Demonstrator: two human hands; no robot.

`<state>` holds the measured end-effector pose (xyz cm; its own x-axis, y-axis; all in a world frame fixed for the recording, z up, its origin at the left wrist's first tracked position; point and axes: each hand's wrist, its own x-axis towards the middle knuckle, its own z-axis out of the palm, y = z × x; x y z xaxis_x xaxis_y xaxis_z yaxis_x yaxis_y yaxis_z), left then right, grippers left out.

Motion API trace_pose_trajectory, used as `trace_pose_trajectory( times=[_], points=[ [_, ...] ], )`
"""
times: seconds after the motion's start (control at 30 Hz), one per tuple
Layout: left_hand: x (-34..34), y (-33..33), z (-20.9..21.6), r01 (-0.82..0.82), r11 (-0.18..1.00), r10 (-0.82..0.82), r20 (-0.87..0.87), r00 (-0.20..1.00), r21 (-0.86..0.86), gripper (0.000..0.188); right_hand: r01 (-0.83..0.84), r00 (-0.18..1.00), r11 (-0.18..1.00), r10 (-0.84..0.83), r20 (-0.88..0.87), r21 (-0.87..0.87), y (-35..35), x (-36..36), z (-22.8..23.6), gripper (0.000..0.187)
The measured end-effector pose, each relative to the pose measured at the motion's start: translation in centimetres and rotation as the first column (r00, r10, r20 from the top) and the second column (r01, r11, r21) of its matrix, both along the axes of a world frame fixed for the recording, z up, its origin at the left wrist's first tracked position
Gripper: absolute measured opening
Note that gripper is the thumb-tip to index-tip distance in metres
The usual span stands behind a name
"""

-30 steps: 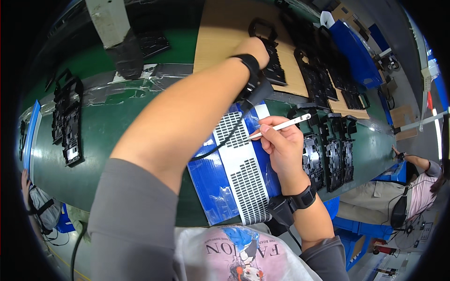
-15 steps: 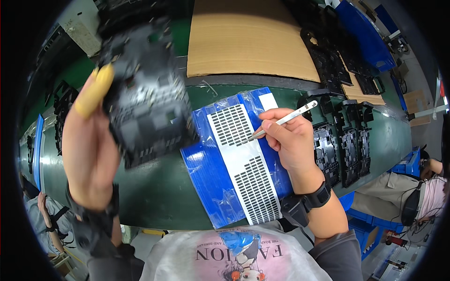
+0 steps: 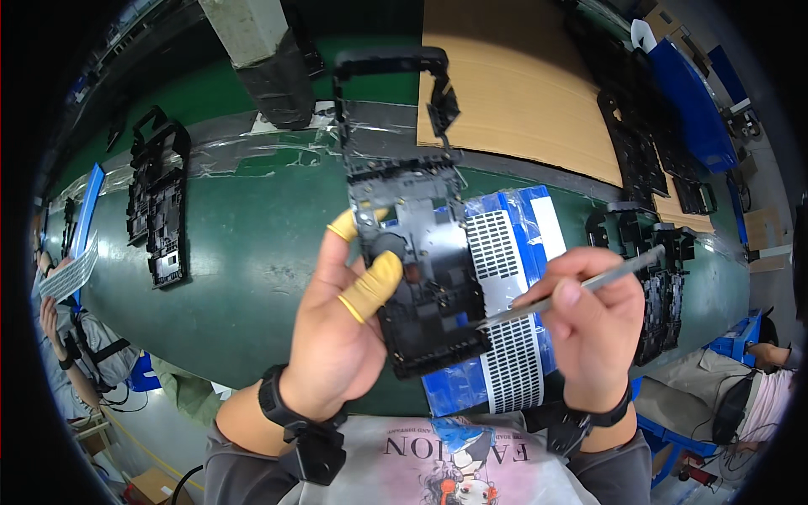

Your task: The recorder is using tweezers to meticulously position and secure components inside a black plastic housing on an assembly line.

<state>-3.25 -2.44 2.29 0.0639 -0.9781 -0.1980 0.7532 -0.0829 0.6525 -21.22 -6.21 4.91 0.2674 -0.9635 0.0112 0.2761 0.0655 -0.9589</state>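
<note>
My left hand (image 3: 345, 320), with yellow finger cots on two fingers, grips a black plastic frame (image 3: 421, 252) by its left side. The frame has a loop-shaped handle at its far end and many small cut-outs. Between thumb and fingers of my right hand (image 3: 593, 328) is a pair of metal tweezers (image 3: 581, 286), their tips at the frame's lower right edge. Whether the tips hold a small piece cannot be made out. Beneath lies a white sheet of small black stickers (image 3: 515, 362) on a blue plastic-wrapped board (image 3: 459, 391), partly covered by the frame.
More black frames stand on the green table (image 3: 244, 269), one group at left (image 3: 160, 210) and several at right (image 3: 661, 286). A large cardboard sheet (image 3: 513, 76) lies at the back beside a post (image 3: 265, 59). Other people sit at both sides, one holding a sticker sheet (image 3: 71, 273).
My left hand has brought the frame rightward and nearer, partly over the sticker sheet. The tweezers have left the sheet and moved to the frame's lower edge.
</note>
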Motion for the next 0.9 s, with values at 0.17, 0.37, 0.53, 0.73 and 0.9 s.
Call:
trace_pose_trajectory(
  times=[0.17,0.37,0.53,0.73,0.9],
  points=[
    [-0.2,0.6,0.6,0.045,0.999,-0.045,-0.014,0.999,0.028,0.043,-0.074,0.995,0.995,0.069,0.065,0.069,1.5,2.7,-0.2,0.018],
    [0.0,0.7,0.9,0.006,1.0,-0.005,-0.044,0.999,0.017,0.045,-0.073,0.997,0.997,0.072,0.016,0.013,1.3,3.1,-0.4,0.017],
    [0.0,0.7,1.0,0.008,1.0,-0.007,-0.056,0.998,0.026,0.046,-0.075,0.997,0.997,0.075,0.021,0.014,1.3,3.0,-0.4,0.017],
    [-0.1,0.7,1.0,0.003,1.0,-0.002,-0.083,0.997,0.014,0.047,-0.081,0.996,0.996,0.079,0.042,0.039,1.2,3.1,-0.3,0.017],
    [0.0,0.8,1.1,-0.004,1.0,0.005,-0.067,0.998,0.013,0.046,-0.078,0.997,0.996,0.078,0.017,0.039,1.2,3.2,-0.3,0.016]
  ],
)
